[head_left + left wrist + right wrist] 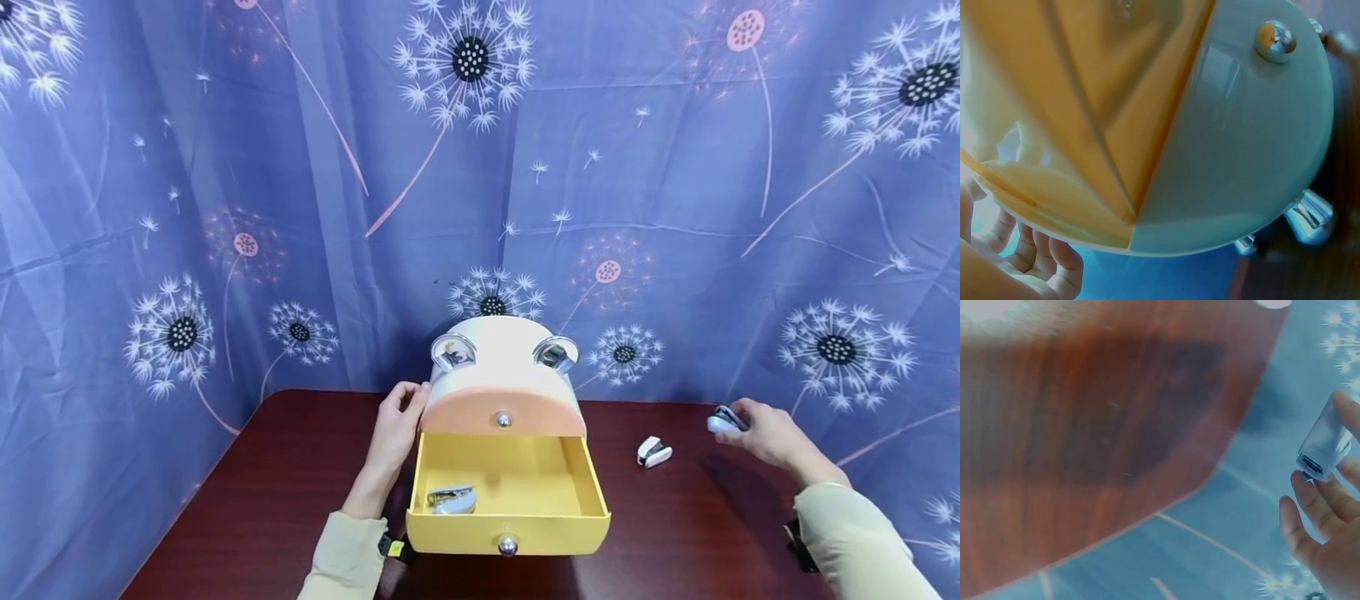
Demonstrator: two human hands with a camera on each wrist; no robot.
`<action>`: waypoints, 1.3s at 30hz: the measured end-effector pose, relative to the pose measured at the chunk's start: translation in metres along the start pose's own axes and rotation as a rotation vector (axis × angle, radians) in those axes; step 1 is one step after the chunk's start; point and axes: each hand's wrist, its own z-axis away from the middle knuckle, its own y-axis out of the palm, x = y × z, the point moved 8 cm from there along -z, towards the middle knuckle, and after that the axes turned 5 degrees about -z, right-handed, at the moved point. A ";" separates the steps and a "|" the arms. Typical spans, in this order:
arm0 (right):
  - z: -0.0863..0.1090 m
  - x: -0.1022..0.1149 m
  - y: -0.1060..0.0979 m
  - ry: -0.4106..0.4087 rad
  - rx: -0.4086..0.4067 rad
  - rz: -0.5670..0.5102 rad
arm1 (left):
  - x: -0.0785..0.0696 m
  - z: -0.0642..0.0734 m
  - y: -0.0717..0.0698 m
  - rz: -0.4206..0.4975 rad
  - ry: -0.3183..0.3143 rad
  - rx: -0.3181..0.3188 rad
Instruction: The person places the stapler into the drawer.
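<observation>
A small white storage box [491,358] has a peach upper drawer front [502,412] and a yellow drawer [508,533] pulled out below. A light-blue mini stapler [454,500] lies in the left part of that drawer. My left hand [396,425] touches the box's left side, its fingers loosely bent beside the wall in the left wrist view. Off to the right, my right hand [772,433] pinches another light-blue mini stapler [1324,445] between thumb and fingers, above the table's far right. A white mini stapler [654,452] lies on the table between the box and this hand.
The dark red wooden table [300,475] carries the box near its middle. A blue curtain [675,167] with dandelion prints hangs close behind the table. Two shiny eye-like pieces [557,354] stick out from the box top, and a round knob [507,546] from the drawer front.
</observation>
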 end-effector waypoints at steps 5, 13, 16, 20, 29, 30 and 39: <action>-0.007 0.030 -0.018 -0.077 -0.028 -0.002 | 0.004 0.000 0.000 -0.002 -0.008 0.000; -0.012 0.080 -0.033 -0.188 -0.029 0.024 | 0.029 -0.010 0.000 0.012 0.008 -0.024; -0.010 0.099 -0.034 -0.229 -0.047 0.020 | 0.027 -0.011 0.000 0.009 0.026 -0.026; -0.004 0.127 -0.034 -0.303 -0.080 0.013 | 0.026 -0.010 0.001 0.021 0.013 -0.010; 0.010 0.184 -0.032 -0.380 -0.096 -0.003 | 0.001 -0.003 0.000 0.011 0.014 -0.002; 0.013 0.191 -0.032 -0.394 -0.096 -0.006 | 0.000 -0.003 0.000 0.013 0.013 -0.002; 0.036 0.248 -0.034 -0.565 -0.136 0.000 | 0.001 -0.001 0.001 0.012 0.007 -0.001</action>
